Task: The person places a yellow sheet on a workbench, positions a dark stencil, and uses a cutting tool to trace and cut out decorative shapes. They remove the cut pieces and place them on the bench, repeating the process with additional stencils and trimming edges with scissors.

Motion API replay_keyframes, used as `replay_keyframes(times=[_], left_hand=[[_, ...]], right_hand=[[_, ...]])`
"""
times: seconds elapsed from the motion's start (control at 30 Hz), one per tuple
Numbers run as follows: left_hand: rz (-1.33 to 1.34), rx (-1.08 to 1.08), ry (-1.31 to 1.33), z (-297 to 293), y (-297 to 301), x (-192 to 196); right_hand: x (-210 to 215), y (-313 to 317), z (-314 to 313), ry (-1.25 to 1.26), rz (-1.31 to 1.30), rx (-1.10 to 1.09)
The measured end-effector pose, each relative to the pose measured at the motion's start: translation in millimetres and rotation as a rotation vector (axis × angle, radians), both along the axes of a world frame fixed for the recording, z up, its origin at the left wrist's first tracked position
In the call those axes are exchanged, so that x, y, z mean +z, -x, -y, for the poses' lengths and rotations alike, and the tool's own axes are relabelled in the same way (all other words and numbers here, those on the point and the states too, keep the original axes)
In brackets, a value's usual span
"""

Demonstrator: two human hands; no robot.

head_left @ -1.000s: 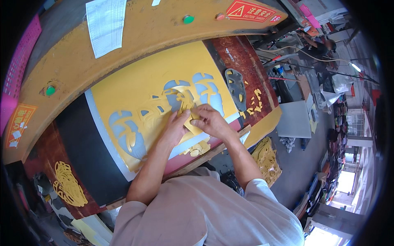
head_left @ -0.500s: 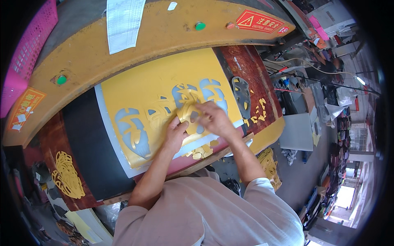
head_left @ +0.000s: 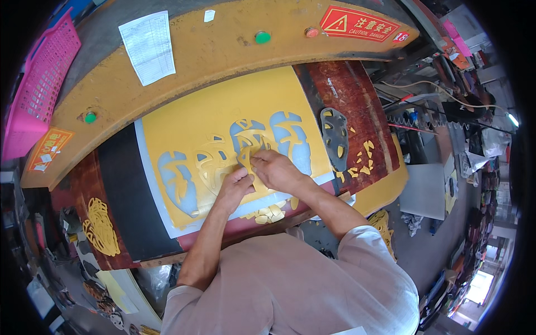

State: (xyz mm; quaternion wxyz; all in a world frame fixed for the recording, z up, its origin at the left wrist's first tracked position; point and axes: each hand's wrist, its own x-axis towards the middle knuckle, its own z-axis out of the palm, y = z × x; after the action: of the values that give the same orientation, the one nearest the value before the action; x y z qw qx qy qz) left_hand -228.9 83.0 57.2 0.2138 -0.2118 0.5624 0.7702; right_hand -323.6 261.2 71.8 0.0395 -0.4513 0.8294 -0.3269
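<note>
- Currently, a cutout (head_left: 246,158) is pinched by the right hand (head_left: 277,170) over the sheet (head_left: 223,106).
- The left hand (head_left: 237,187) is curled alongside; its hold cannot be told.
- Scraps (head_left: 365,162) are strewn right of the sheet.

Both my bare forearms (head_left: 330,212) angle up and inward, elbows apart; my left hand (head_left: 237,186) sits a touch lower, fingers curled, and my right hand (head_left: 274,169), back upward, bends its fingers in just beside it.
</note>
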Motion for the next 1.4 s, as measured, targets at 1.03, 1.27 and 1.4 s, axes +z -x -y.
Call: replay_keyframes(times=[1.03,1.27,1.4], left_hand=[[-0.244,0.313,0.716,314,-267,159],[0.568,0.588,1.26,440,-396,15],[0.02,0.591,1.641,395,-380,-22]], right_hand=[[15,-91,184,0.056,0.603,-0.025],[2,-134,198,0.06,0.464,-0.076],[11,-141,149,-0.013,0.414,-0.406]])
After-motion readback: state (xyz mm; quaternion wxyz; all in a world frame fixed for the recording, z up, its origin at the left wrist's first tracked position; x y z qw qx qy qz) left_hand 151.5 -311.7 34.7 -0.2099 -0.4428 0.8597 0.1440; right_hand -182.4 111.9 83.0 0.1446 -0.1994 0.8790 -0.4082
